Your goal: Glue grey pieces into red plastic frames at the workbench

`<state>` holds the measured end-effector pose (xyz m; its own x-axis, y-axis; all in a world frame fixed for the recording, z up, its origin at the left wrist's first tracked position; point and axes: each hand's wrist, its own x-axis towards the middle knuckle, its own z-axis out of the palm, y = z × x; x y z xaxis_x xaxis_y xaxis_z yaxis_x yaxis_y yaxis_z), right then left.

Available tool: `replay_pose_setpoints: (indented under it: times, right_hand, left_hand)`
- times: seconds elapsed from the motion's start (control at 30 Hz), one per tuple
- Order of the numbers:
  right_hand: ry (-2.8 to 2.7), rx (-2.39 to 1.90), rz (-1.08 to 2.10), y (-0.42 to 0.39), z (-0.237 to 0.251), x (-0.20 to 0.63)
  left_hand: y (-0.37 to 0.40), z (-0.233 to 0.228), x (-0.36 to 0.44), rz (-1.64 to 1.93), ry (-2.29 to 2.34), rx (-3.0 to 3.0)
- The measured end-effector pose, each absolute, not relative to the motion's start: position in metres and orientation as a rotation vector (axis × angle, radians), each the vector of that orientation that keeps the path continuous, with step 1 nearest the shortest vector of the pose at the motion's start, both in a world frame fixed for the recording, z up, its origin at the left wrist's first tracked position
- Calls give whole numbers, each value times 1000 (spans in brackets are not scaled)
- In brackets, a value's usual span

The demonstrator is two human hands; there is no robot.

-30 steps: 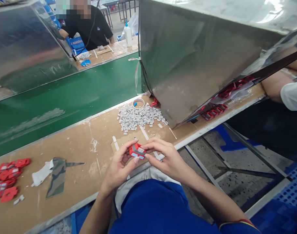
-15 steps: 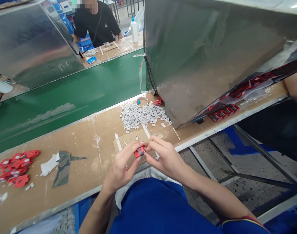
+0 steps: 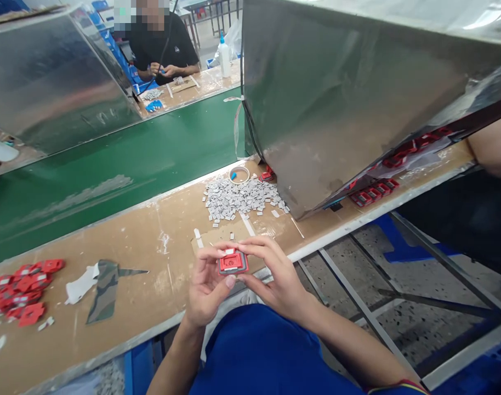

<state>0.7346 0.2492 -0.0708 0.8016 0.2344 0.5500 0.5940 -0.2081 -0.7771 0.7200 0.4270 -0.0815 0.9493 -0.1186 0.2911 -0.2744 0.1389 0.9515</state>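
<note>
Between my two hands I hold a small red plastic housing with grey edges and a recess in its upward face. My left hand grips its left side, thumb at the lower edge. From the right, my right hand closes on it with the fingers on top and the thumb below. Beyond my hands lies a spread pile of small grey-white pieces. One such piece sits apart from the pile, just past my fingers. A heap of red housings rests at the far left of the bench.
A tape roll lies behind the pile; a thin white stick is at its right. A large metal hood stands over the bench's right side. Behind runs a green belt. Across it, a person works.
The red housing has been turned so its recessed face shows upward, and both hands have shifted their grip around it. The person across has brought their hands together in front of their chest.
</note>
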Motion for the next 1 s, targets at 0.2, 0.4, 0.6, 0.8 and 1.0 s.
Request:
replay_pose_setpoints:
  times: [0.2,0.4,0.6,0.8,1.0]
  right_hand:
    - [-654,-1808,-311,246,-72,734]
    - [-724,-1855,-282,247,-72,734]
    - [-712,-1865,-278,249,-69,733]
    - [-650,-1855,-230,251,-71,731]
    - [-393,-1430,-8,260,-90,731]
  left_hand:
    - [433,-72,719,82,-394,1556]
    - [447,-58,724,180,-417,1782]
    - [449,-58,726,138,-384,1759]
    - [452,-59,727,162,-392,1801]
    - [453,-68,725,186,-446,1855]
